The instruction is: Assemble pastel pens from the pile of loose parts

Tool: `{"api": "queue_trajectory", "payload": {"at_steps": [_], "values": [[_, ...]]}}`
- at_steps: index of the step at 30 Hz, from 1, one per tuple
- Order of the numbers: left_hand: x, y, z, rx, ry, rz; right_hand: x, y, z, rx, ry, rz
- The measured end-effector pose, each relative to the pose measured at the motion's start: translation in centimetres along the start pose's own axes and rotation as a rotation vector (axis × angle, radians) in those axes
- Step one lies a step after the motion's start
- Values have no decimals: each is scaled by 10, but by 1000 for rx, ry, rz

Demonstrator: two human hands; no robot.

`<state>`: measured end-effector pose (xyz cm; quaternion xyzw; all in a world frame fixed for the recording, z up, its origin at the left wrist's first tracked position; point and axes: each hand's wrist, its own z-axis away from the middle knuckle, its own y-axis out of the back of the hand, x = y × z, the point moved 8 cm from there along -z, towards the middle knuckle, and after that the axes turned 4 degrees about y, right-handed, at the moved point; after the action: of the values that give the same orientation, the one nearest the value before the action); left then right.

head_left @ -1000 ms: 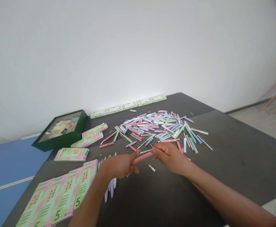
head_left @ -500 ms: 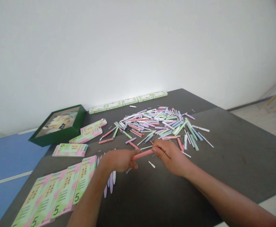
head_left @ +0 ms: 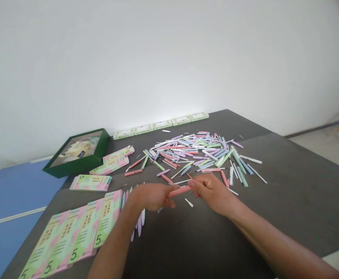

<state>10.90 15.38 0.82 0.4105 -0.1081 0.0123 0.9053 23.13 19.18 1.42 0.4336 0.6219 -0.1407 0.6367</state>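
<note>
A pink pen (head_left: 180, 190) is held between both hands just above the dark table (head_left: 288, 201). My left hand (head_left: 152, 196) pinches its left end with closed fingers. My right hand (head_left: 211, 190) grips its right end, fingers curled. Beyond the hands lies a wide pile of pastel pens and pen parts (head_left: 198, 153), pink, green, blue, purple and white. A small white piece (head_left: 189, 202) lies on the table right under the pen. A few assembled pens (head_left: 138, 224) rest under my left forearm.
Green-and-pink cards marked "5" (head_left: 79, 232) lie in a row at front left, with more stacks (head_left: 91, 182) behind. A dark green box (head_left: 78, 152) stands at the back left. Small white-green boxes (head_left: 160, 124) line the far edge. A blue surface (head_left: 9, 201) lies left of the table.
Both hands have kept hold of the pink pen and closed in slightly, so less of it shows between them. The view has shifted a little; the table contents have not moved.
</note>
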Motion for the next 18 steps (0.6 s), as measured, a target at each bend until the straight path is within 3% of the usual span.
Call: {"api": "queue_trajectory", "payload": {"at_steps": [6,11,18], "values": [[2,-2,3,-27,-17,-2,-25,7,11,20,131,197],[2,-1,5,-45,-7,-7,-34,9,17,-3,238,169],[5,-2,5,-62,-17,-6,-18,10,15,58,75,283]]}}
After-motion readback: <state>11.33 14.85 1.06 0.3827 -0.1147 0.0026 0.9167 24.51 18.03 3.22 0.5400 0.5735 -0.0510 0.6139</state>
